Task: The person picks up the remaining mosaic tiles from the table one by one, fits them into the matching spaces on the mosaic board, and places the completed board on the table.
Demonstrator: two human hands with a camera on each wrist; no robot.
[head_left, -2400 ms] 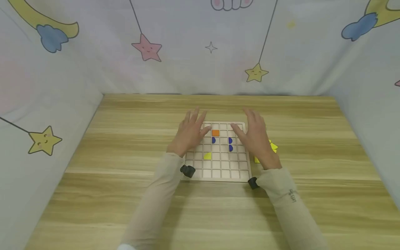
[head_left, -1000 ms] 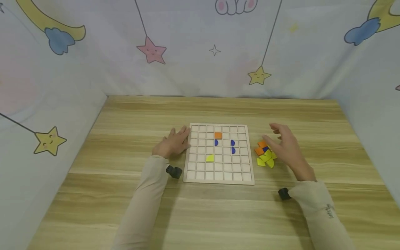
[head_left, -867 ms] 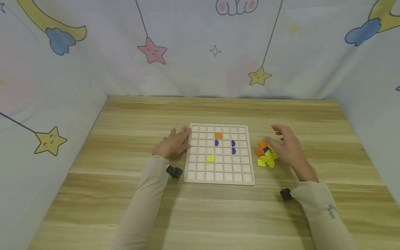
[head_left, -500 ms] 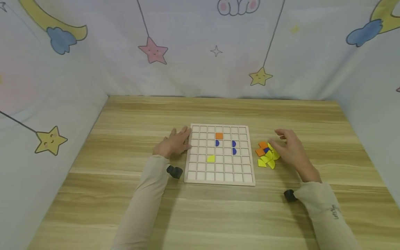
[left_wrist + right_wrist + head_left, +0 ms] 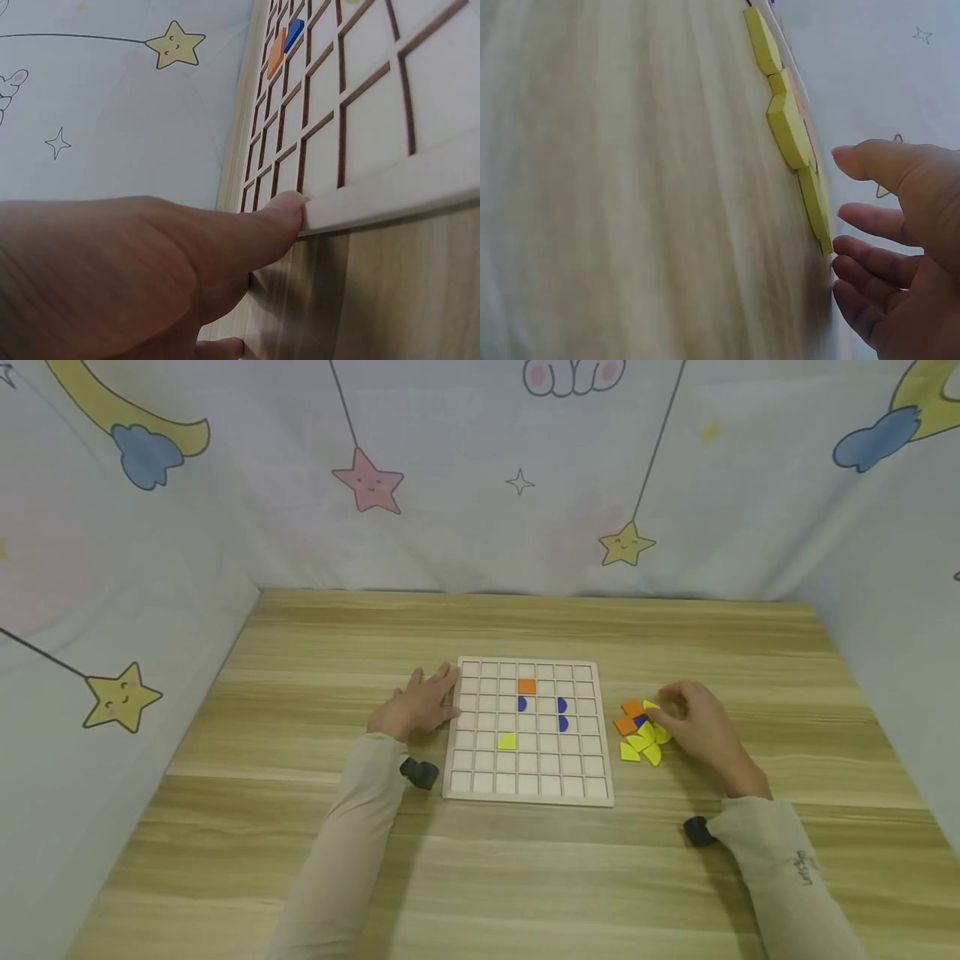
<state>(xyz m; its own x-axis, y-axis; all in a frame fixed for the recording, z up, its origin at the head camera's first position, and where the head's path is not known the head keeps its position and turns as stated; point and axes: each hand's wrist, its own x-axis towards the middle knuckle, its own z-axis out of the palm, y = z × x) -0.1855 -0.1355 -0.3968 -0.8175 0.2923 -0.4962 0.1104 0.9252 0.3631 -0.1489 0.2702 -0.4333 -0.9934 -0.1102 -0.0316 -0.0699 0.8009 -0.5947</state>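
Note:
A pale wooden grid board [image 5: 528, 800] lies flat on the table. In its cells sit an orange square tile [image 5: 527, 687], a yellow tile with one rounded side [image 5: 507, 741] and several blue half-round tiles [image 5: 563, 724]. My left hand [image 5: 414, 708] rests on the table at the board's left edge, fingers spread; its thumb touches the rim in the left wrist view. Right of the board is a loose pile of yellow tiles [image 5: 651, 754], orange tiles [image 5: 625, 727] and a blue one. Over the pile's right side hovers my right hand [image 5: 703, 727], thumb and fingers apart with nothing visible between them.
The wood-grain table [image 5: 337, 635] extends around the board on all sides. White cloth [image 5: 465, 527] printed with stars and moons hangs behind and at both sides. A small black device [image 5: 699, 832] sits at the right wrist, another [image 5: 419, 772] at the left.
Both hands were over the board at first. The left moved to its left edge, the right to the pile at the right; lately the right hand has lowered slightly and its fingers have drawn closer.

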